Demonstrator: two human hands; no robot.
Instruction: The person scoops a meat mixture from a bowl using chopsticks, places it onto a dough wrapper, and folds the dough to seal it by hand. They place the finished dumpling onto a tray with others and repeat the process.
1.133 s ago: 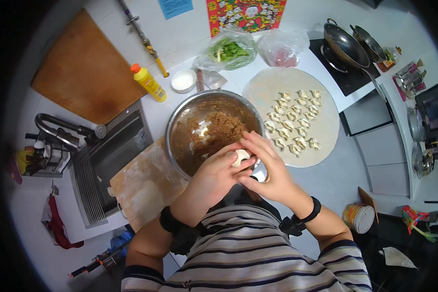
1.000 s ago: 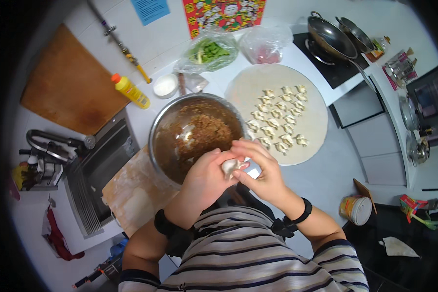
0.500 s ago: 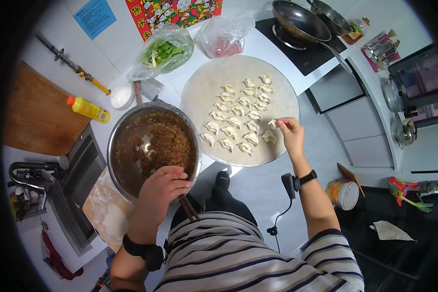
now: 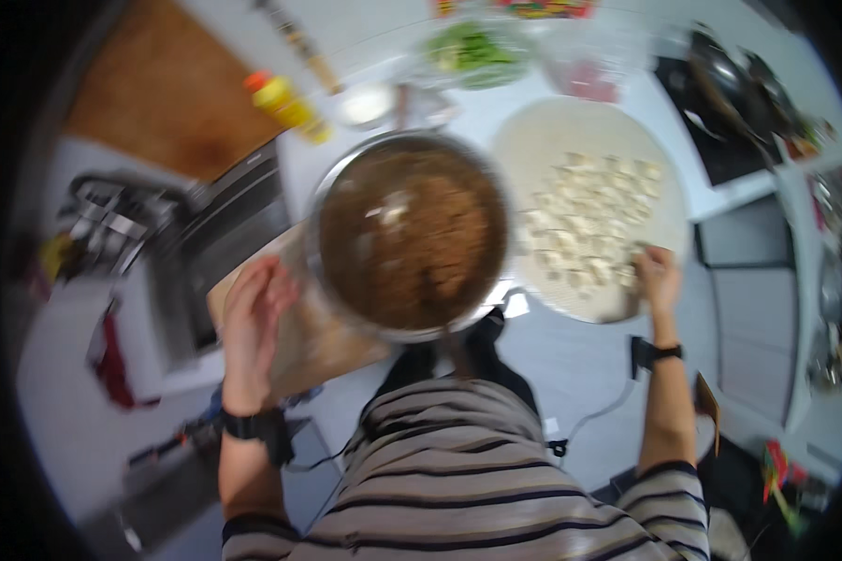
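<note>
My right hand (image 4: 660, 273) is at the right side of a large round tray (image 4: 533, 126), fingertips pinched close to its surface. A small pale dumpling seems to be in the pinch, though blur hides most of it. Rows of folded dumplings (image 4: 585, 220) cover the tray's middle beside that hand. My left hand (image 4: 255, 297), blurred, hovers over a floury wooden board (image 4: 332, 351), its fingers loosely apart with nothing visible in them. Between both hands stands a big metal bowl (image 4: 320, 201) of brown minced filling (image 4: 444, 234), with chopsticks (image 4: 458, 355) sticking out at the near rim.
Left of the bowl lie a sink (image 4: 239, 248) and a yellow bottle (image 4: 288, 107). Behind it are a small white bowl (image 4: 367, 105) and bagged greens (image 4: 477, 51). Pans (image 4: 720, 70) stand on a black hob at the far right.
The view has swung, so the bowl and tray appear farther right. My left hand has left the bowl's near rim for the board at left. My right hand stays by the same dumplings.
</note>
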